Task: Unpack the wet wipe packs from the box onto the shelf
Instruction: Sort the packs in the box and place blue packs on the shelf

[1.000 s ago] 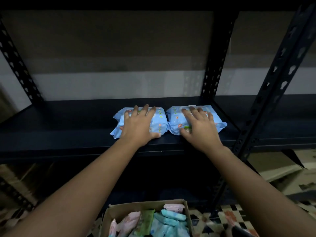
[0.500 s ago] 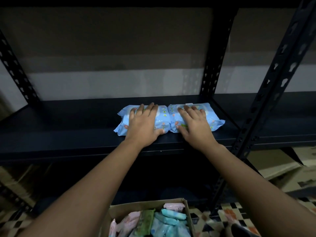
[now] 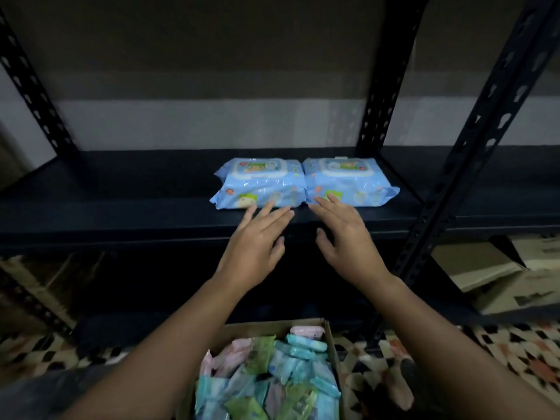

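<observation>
Two light-blue plastic wet wipe packs with white flip lids and small cartoon prints lie flat on the dark metal shelf board (image 3: 121, 204), side by side and touching along their inner edges: the left blue pack (image 3: 257, 184) and the right blue pack (image 3: 348, 181), both near the front edge and toward the right end of the board, close to a black perforated steel upright (image 3: 381, 86) at the back. The left hand (image 3: 256, 247) hovers in front of the left pack with its fingers straight and loosely spread, holding nothing; its fingertips (image 3: 269, 205) lie at the pack's front lower edge, and whether they touch the wrapper cannot be told. The right hand (image 3: 348, 241) is likewise flat and spread, empty, with its fingertips (image 3: 318, 200) at the front edge of the right pack near the seam between the two; contact there is also unclear. Both forearms reach up from the bottom corners of the view. Below them, at the bottom centre, stands an open brown cardboard box (image 3: 330, 338) filled with more soft packs (image 3: 272, 377) in teal, pale blue, pink and green, piled loosely and somewhat blurred. A second black perforated post (image 3: 485, 131) slants across the right side. The floor (image 3: 500, 353) beside the box has a checkered pattern, and flattened brown cardboard (image 3: 485, 268) lies at the right under the shelf.
</observation>
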